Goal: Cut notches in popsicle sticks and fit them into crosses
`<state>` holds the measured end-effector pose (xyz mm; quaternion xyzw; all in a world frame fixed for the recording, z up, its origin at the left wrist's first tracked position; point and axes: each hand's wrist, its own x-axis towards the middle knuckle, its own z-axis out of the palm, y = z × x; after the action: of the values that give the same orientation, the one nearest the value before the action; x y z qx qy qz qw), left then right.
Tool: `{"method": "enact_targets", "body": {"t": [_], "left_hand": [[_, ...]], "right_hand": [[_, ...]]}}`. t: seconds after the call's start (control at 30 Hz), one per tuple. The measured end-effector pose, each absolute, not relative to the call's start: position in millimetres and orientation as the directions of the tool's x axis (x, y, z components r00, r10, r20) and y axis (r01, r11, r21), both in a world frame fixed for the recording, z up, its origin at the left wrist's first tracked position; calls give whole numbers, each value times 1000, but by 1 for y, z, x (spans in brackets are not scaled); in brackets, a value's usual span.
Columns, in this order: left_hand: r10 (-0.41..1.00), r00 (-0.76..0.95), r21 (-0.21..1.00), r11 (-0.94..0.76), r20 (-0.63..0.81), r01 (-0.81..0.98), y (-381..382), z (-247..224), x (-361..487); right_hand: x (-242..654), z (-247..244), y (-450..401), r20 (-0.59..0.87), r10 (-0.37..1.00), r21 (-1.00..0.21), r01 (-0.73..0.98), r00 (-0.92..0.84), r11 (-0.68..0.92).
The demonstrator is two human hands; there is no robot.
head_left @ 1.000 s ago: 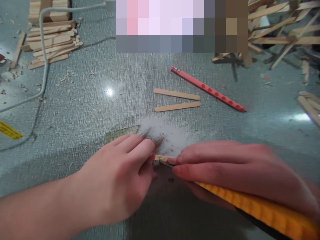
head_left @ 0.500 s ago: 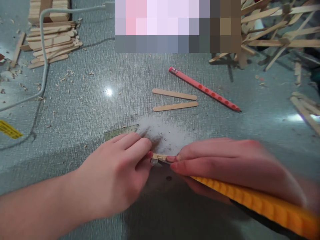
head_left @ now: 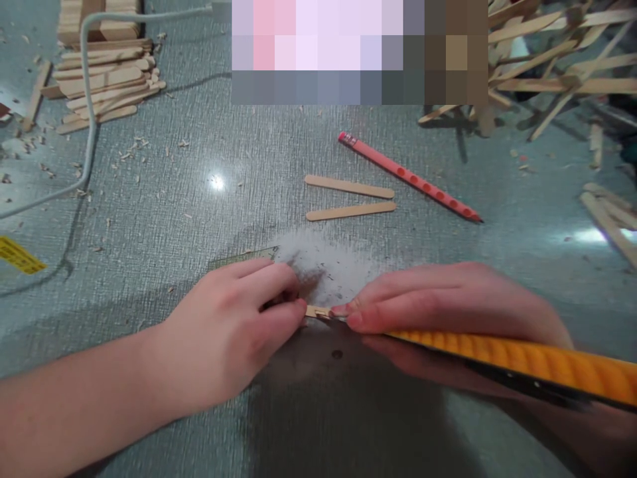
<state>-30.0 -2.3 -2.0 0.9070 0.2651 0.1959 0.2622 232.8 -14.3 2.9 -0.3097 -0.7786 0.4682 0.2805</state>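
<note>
Craft stick point(head_left: 311, 311), a thin wooden one with a small box drawn or cut on it, is low in the middle of the view, between the person's two hands. Going from the left, a yellow label point(head_left: 20, 255) lies flat near a pale cable point(head_left: 88, 99). The cable bends in front of a messy heap of sticks point(head_left: 107, 79) at the top left. Next comes the left hand point(head_left: 236, 325), closed, with its thumb and fingers gripping the left end of the stick, likely so that it cannot wiggle. Past it, two loose sticks point(head_left: 351, 212) and a pink pencil point(head_left: 408, 176) lie beyond the hands, maybe so that they are easy to reach but out of the way. The right hand point(head_left: 458, 305) is closed around an orange and black utility knife point(head_left: 507, 355). Its fingertips pinch close to the blade, which probably helps steer the tip near the little box. Whether those fingertips press on the stick too is hard to tell. Now the count, left to right: one label, one cable, one heap too full to count, one stick in the grip, two loose ones, one pencil, one knife, and one tangle of crossed sticks point(head_left: 537, 85), too jumbled to count
</note>
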Motion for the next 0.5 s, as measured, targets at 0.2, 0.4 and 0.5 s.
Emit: {"method": "enact_targets", "body": {"t": [0.2,0.4,0.5], "left_hand": [[581,783,580,-724,222,372,-2,-2,-29],[567,794,578,-731,219,363,-2,-4,-30],[562,791,576,-739,241,350,-1,-4,-30]], "right_hand": [[232,0,-15,171,744,-910,185,-645,370],[232,-4,-17,208,778,-904,187,-593,385],[231,-2,-15,182,732,-900,190,-656,393]]}}
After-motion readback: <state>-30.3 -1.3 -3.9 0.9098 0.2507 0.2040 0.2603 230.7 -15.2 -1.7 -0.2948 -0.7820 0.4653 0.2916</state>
